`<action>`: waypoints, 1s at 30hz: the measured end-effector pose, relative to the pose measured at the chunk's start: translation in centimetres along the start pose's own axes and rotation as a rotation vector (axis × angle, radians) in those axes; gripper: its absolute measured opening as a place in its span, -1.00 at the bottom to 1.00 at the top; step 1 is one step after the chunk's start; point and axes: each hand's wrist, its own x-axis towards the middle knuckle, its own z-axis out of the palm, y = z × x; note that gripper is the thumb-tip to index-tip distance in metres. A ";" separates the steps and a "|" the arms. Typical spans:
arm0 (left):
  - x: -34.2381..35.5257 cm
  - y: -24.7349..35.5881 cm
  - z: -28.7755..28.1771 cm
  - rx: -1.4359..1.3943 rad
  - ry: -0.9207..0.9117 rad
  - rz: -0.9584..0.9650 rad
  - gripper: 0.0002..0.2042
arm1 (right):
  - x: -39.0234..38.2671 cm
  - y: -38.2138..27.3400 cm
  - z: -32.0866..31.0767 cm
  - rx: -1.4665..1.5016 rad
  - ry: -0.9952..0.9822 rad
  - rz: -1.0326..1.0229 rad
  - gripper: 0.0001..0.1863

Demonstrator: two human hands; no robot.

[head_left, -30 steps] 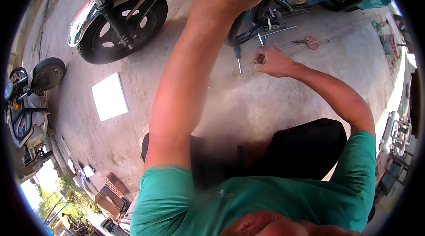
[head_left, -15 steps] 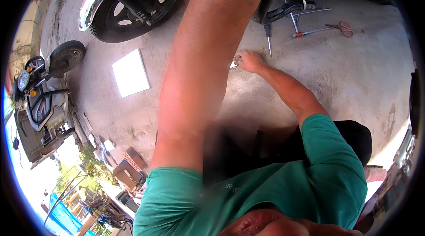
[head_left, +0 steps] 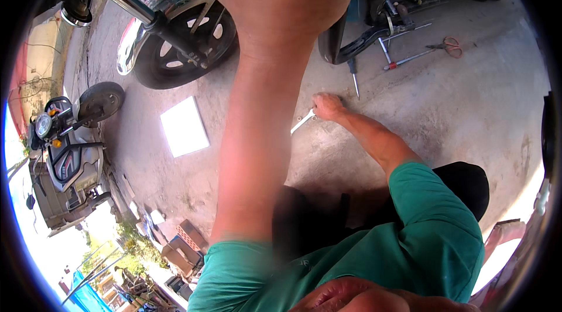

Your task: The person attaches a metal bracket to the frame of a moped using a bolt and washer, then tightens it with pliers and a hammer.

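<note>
White panel (head_left: pixel 185 127), screwdriver (head_left: pixel 355 80), scissors (head_left: pixel 448 47), wrench (head_left: pixel 303 121) on floor (head_left: pixel 480 107), left forearm (head_left: pixel 254 148) (blocking mid-view)

The left hand (head_left: pixel 278 4) runs out of my view up top, fingers unseen; its forearm (head_left: pixel 255 130) hides part of a wrench (head_left: pixel 303 123).

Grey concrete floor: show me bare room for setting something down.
Free: the grey concrete floor between the orange-handled metal scissors and the black-trousered right knee. Crowded: around the thin silver rods and dark-handled screwdriver.
</note>
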 end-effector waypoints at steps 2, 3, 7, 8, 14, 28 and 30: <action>-0.1 0.3 0.1 -0.086 0.033 -0.027 -0.22 | -0.7 -0.7 -1.5 0.050 -0.034 -0.005 -0.80; -0.2 0.7 0.2 -0.122 0.048 -0.048 -0.21 | -1.4 -1.1 -2.9 0.066 -0.059 -0.058 -0.78; -1.0 1.4 0.1 -0.072 0.067 -0.091 -0.18 | -3.3 -2.1 -12.2 -0.086 -0.263 -0.151 -0.74; -1.3 1.2 0.2 -0.023 0.066 -0.081 -0.17 | -4.4 -2.4 -15.0 -0.037 -0.261 -0.118 -0.74; -1.2 0.8 -0.6 0.088 0.061 -0.074 -0.15 | -15.2 -8.3 -32.7 0.504 -0.083 0.031 -0.63; -1.1 2.1 0.3 -0.214 0.079 -0.167 -0.08 | -27.4 -24.4 -46.0 0.482 1.121 -0.621 -0.85; -1.4 1.9 0.1 -0.198 0.087 -0.172 -0.05 | -27.6 -24.5 -46.1 0.438 1.097 -0.574 -0.85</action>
